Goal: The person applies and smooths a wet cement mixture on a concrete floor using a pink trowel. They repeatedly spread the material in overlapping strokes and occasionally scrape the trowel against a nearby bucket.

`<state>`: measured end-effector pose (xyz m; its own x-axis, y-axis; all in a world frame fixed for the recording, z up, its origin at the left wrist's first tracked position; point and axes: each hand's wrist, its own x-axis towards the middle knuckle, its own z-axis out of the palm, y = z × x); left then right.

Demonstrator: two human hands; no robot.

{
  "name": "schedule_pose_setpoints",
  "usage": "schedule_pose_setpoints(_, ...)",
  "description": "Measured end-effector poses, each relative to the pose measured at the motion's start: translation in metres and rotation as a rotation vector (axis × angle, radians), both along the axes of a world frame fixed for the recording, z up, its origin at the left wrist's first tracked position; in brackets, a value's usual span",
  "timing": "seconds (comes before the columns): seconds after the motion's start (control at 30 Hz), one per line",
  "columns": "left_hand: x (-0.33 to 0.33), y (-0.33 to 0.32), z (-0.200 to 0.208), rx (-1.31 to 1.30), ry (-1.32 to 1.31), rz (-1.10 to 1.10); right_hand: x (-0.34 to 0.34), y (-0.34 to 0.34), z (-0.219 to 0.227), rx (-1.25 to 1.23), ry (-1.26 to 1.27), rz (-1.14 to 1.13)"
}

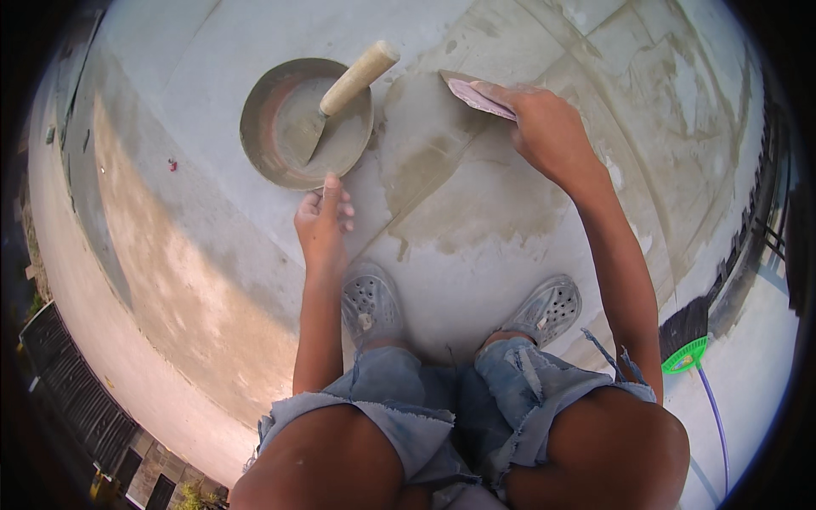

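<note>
A round metal pan [255,127] holding thin grey cement slurry sits on the floor, ahead and to the left. Leaning in it is a trowel [361,78], its wooden handle resting over the far right rim and its blade in the slurry. At the pan's near rim my left hand [321,223] is closed, thumb over the edge and fingers curled outside below it. My right hand [548,127] grips a flat scraper [478,96] with a pinkish, smeared body and a thin dark edge. The scraper lies low over wet cement [433,144] spread on the floor; whether it touches is unclear.
My grey clogs [552,308] stand apart on the pale floor [442,297], close to the wet patch. A black-bristled broom [684,340] with a green head lies at the right. Sunlit ledge [161,357] runs along the left, with a dark grille [72,382] beyond.
</note>
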<state>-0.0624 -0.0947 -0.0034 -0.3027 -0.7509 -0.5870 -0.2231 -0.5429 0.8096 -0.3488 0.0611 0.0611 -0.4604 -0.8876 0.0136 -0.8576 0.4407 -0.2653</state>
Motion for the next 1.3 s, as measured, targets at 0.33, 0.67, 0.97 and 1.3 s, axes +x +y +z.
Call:
schedule_pose_setpoints(0.33, 0.000, 0.000, 0.004, -0.003, -0.012, 0.014, 0.063, 0.011, 0.009, 0.001, -0.016, 0.447)
schedule_pose_setpoints(0.67, 0.002, 0.001, -0.003, 0.014, 0.014, 0.017, 0.071, 0.016, -0.004, 0.014, 0.040, 0.591)
schedule_pose_setpoints(0.97, 0.000, 0.002, 0.002, 0.005, -0.007, 0.024, 0.034, 0.002, 0.006, 0.034, 0.032, 0.302)
schedule_pose_setpoints(1.3, 0.001, 0.000, -0.001, 0.013, 0.001, 0.031, 0.077, 0.039, 0.016, 0.080, -0.023, 0.382)
